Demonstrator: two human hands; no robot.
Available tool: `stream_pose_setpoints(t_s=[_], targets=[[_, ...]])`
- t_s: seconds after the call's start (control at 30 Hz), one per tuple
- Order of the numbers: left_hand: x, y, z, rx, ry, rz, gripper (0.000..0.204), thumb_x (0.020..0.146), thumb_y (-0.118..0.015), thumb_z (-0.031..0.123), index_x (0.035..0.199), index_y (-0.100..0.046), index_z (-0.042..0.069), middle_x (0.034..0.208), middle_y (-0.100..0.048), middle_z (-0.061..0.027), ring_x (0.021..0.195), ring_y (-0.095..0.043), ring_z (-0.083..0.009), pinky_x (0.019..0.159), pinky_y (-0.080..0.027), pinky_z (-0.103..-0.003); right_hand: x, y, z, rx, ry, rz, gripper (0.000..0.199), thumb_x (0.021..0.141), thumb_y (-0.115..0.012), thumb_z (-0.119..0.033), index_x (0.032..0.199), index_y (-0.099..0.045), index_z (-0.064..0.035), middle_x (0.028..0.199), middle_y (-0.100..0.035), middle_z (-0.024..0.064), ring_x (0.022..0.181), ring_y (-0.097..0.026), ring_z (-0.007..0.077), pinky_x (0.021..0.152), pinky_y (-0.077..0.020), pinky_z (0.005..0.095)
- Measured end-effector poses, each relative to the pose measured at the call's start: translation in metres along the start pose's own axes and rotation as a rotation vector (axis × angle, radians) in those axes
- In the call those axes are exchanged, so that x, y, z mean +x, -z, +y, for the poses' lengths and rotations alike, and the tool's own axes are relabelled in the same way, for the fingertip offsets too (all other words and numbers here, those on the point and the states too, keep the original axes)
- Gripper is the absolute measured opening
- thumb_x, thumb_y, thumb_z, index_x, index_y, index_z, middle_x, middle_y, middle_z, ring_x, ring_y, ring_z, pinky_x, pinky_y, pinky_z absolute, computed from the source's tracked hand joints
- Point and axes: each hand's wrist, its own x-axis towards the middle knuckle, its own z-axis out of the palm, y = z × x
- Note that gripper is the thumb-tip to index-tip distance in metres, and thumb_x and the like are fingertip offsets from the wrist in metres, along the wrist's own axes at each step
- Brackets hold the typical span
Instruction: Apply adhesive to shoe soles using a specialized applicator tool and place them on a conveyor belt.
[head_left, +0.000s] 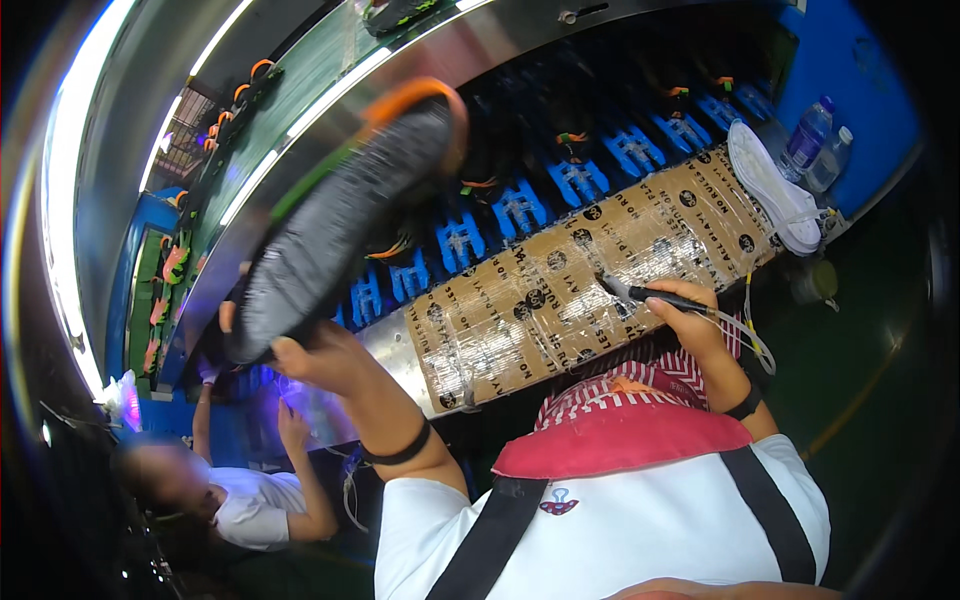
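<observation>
My left hand (318, 352) grips the heel end of a shoe (335, 215), holding it raised at the left above the bench. The broad dark grey underside faces me. Orange and green edges show at the toe and side, blurred by motion. Closed around a black-handled brush (672, 298) is my right hand (697, 322); a pale tube (752, 340) trails from the handle's rear. The brush tip rests on or just over the cardboard-covered bench top (510, 330), well apart from the shoe.
Blue racks (520, 208) with dark shoes line the bench's far side. A green conveyor (300, 105) runs beyond. White insole-shaped pieces (770, 190) and plastic bottles (806, 138) stand at the right. Another person (255, 500) works at lower left, near a purple-lit area.
</observation>
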Motion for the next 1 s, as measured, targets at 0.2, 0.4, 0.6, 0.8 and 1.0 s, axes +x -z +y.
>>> stream_pose_setpoints(t_s=[0.2, 0.4, 0.6, 0.8, 1.0], targets=[[0.093, -0.007, -0.067, 0.649, -0.257, 0.06, 0.059, 0.083, -0.056, 0.036, 0.126, -0.035, 0.002, 0.117, -0.046, -0.0204, 0.109, -0.048, -0.0327, 0.093, -0.038, -0.043, -0.003, -0.005, -0.003, -0.02, -0.023, -0.043, 0.021, 0.075, -0.065, -0.005, 0.094, -0.064, 0.003, 0.078, -0.063, 0.004, 0.067, -0.053, 0.0069, 0.059, -0.0419, 0.0196], [0.107, 0.0, -0.133, 1.441, -0.084, -0.231, 0.066, 0.086, -0.038, 0.051, 0.132, -0.032, 0.003, 0.134, -0.036, -0.0147, 0.129, -0.025, -0.0326, 0.096, -0.018, -0.063, -0.009, -0.004, -0.003, -0.048, 0.027, -0.031, 0.022, 0.073, -0.067, -0.008, 0.093, -0.065, 0.0024, 0.077, -0.064, 0.0059, 0.066, -0.057, 0.0083, 0.059, -0.0444, 0.0208], [0.122, 0.026, -0.127, 1.383, -0.042, -0.238, 0.063, 0.086, -0.04, 0.048, 0.13, -0.037, 0.003, 0.131, -0.041, -0.017, 0.125, -0.031, -0.0339, 0.097, -0.018, -0.061, -0.01, -0.005, -0.003, -0.05, -0.007, -0.03, 0.021, 0.073, -0.067, -0.007, 0.091, -0.064, 0.0032, 0.077, -0.063, 0.0061, 0.065, -0.057, 0.0084, 0.058, -0.045, 0.0201], [0.201, 0.107, -0.139, 1.634, 0.174, -0.12, 0.076, 0.073, -0.053, 0.052, 0.127, -0.04, 0.0, 0.126, -0.045, -0.0213, 0.118, -0.041, -0.0358, 0.096, -0.032, -0.048, -0.004, -0.013, 0.002, -0.08, 0.007, -0.058, 0.02, 0.073, -0.067, -0.007, 0.09, -0.064, 0.0026, 0.077, -0.063, 0.006, 0.064, -0.056, 0.0085, 0.057, -0.0437, 0.0212], [0.279, 0.185, -0.147, 1.803, 0.564, 0.016, 0.093, 0.06, -0.063, 0.051, 0.135, -0.028, 0.009, 0.132, -0.037, -0.021, 0.12, -0.04, -0.0357, 0.097, -0.031, -0.051, 0.003, -0.032, 0.006, -0.162, -0.054, -0.106, 0.02, 0.072, -0.066, -0.006, 0.089, -0.064, 0.0035, 0.077, -0.064, 0.0071, 0.068, -0.057, 0.0099, 0.061, -0.044, 0.0224]])
